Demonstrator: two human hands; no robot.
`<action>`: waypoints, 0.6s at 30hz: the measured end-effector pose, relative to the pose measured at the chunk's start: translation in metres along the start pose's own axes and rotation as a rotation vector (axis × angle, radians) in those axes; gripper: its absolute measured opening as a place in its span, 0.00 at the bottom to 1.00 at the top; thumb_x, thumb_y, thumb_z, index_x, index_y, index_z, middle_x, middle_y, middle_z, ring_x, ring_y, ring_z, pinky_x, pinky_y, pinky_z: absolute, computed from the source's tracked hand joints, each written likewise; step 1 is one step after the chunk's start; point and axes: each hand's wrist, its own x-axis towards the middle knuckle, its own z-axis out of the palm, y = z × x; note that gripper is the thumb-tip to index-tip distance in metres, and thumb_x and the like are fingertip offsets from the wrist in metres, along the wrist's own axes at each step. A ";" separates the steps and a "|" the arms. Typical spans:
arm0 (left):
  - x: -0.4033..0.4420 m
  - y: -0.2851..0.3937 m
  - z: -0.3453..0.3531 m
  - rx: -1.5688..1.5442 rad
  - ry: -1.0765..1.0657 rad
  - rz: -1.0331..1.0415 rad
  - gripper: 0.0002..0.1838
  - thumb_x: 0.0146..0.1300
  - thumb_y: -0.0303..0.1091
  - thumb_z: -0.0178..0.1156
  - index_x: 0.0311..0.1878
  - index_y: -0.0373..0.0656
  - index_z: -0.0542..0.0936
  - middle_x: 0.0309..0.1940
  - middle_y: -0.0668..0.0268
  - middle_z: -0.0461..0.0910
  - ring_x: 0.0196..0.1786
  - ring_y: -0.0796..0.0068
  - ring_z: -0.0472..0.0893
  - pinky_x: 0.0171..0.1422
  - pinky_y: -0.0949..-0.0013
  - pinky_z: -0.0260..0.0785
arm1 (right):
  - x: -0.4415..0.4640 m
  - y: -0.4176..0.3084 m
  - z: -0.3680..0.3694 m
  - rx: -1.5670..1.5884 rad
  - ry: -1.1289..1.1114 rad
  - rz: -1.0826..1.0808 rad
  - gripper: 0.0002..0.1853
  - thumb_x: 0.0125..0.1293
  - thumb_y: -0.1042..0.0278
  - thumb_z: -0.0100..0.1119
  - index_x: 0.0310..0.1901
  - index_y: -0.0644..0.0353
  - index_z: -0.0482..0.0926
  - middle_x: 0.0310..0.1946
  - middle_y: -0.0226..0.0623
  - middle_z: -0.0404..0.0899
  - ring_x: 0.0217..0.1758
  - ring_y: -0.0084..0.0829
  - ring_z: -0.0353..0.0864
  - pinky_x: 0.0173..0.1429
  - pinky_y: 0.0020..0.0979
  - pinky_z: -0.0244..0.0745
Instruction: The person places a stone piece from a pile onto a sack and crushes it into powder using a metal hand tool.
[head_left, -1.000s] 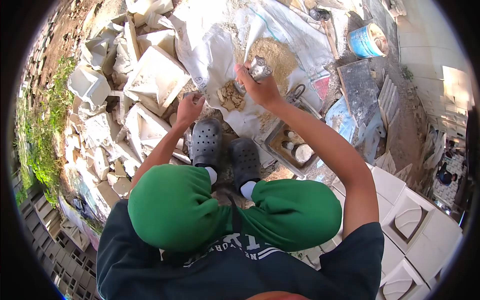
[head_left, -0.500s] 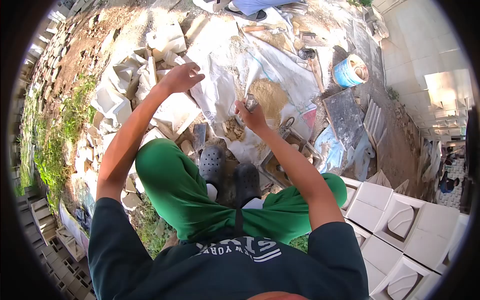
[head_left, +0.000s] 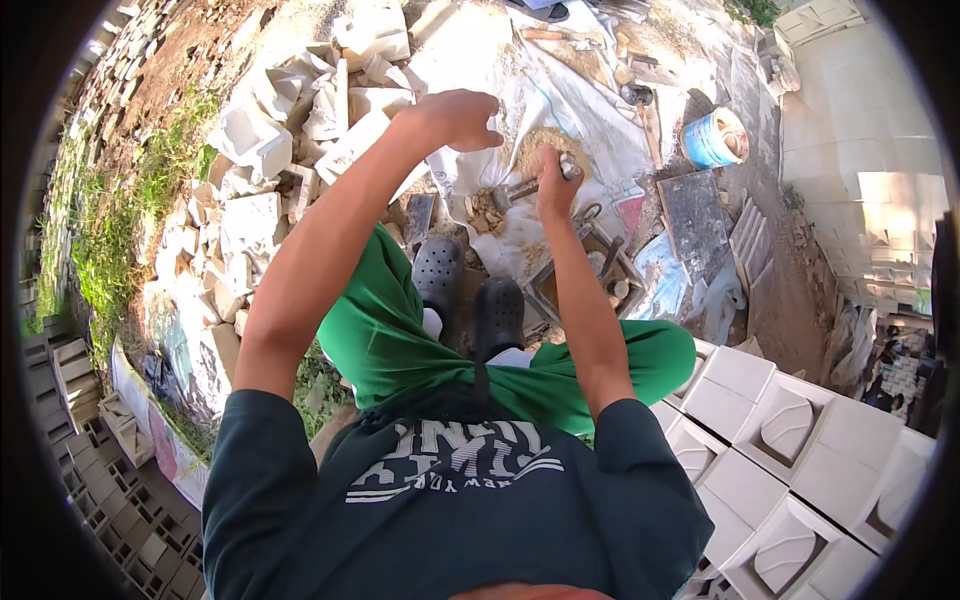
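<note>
The dirt ground (head_left: 795, 290) bears a rumpled white sheet (head_left: 548, 98) in its middle. Broken pale pieces (head_left: 252, 220) are heaped left of it. Near its right edge are a blue-and-white bucket (head_left: 706, 143), a dark board (head_left: 693, 225) and blue plastic (head_left: 661, 270); a rectangular tray (head_left: 541, 288) sits by its near-right corner.

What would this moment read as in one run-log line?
left hand: above white sheet, nothing visible in it | right hand: gripping hammer-like tool near tan chunks | blue bucket: near dark board
</note>
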 end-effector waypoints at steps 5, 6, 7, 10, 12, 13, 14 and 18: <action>0.002 -0.014 0.012 -0.117 0.016 -0.039 0.27 0.61 0.51 0.55 0.60 0.46 0.71 0.51 0.56 0.79 0.55 0.56 0.77 0.59 0.59 0.69 | -0.022 -0.059 0.027 0.014 0.082 -0.088 0.15 0.58 0.72 0.62 0.17 0.55 0.69 0.12 0.25 0.67 0.15 0.17 0.64 0.21 0.23 0.56; 0.002 -0.017 0.014 0.045 -0.003 -0.076 0.27 0.62 0.50 0.55 0.60 0.46 0.71 0.51 0.57 0.79 0.55 0.56 0.77 0.59 0.59 0.68 | -0.029 -0.072 0.029 0.008 0.086 -0.081 0.15 0.58 0.72 0.62 0.17 0.55 0.69 0.12 0.25 0.67 0.15 0.17 0.64 0.21 0.23 0.56; 0.007 -0.026 0.017 0.047 -0.005 -0.074 0.27 0.62 0.50 0.55 0.60 0.46 0.71 0.51 0.57 0.79 0.55 0.56 0.77 0.59 0.59 0.68 | -0.032 -0.084 0.033 0.023 0.062 -0.128 0.13 0.58 0.71 0.62 0.19 0.58 0.72 0.14 0.25 0.69 0.16 0.16 0.66 0.21 0.23 0.57; 0.012 -0.049 0.033 0.052 -0.106 -0.005 0.27 0.62 0.50 0.56 0.60 0.46 0.71 0.51 0.57 0.79 0.55 0.57 0.77 0.59 0.58 0.67 | -0.039 -0.098 0.040 0.015 0.042 -0.156 0.10 0.59 0.71 0.62 0.22 0.60 0.74 0.16 0.24 0.71 0.17 0.15 0.67 0.21 0.22 0.58; 0.015 -0.059 0.036 -0.076 -0.157 0.028 0.27 0.62 0.50 0.56 0.60 0.46 0.70 0.50 0.56 0.79 0.55 0.56 0.77 0.60 0.58 0.67 | -0.040 -0.101 0.043 -0.023 0.023 -0.171 0.10 0.59 0.73 0.60 0.21 0.60 0.74 0.15 0.23 0.70 0.17 0.14 0.65 0.21 0.21 0.57; 0.017 -0.064 0.040 -0.057 -0.145 0.026 0.27 0.62 0.50 0.56 0.60 0.45 0.70 0.49 0.55 0.78 0.54 0.56 0.77 0.60 0.58 0.67 | -0.042 -0.094 0.053 0.020 0.131 -0.100 0.14 0.60 0.74 0.58 0.17 0.58 0.71 0.14 0.20 0.67 0.17 0.13 0.63 0.21 0.21 0.55; 0.019 -0.068 0.044 -0.051 -0.153 0.035 0.27 0.62 0.50 0.56 0.60 0.45 0.70 0.49 0.55 0.78 0.54 0.56 0.77 0.60 0.58 0.67 | -0.035 -0.059 0.043 -0.022 0.052 -0.097 0.14 0.60 0.74 0.58 0.16 0.58 0.70 0.14 0.19 0.66 0.17 0.12 0.63 0.21 0.21 0.55; 0.028 -0.069 0.059 0.001 -0.158 0.036 0.27 0.62 0.48 0.56 0.60 0.44 0.70 0.48 0.53 0.79 0.53 0.56 0.77 0.59 0.59 0.68 | -0.012 0.018 0.034 -0.128 -0.118 -0.113 0.16 0.60 0.72 0.57 0.15 0.58 0.70 0.13 0.17 0.64 0.18 0.09 0.62 0.21 0.22 0.53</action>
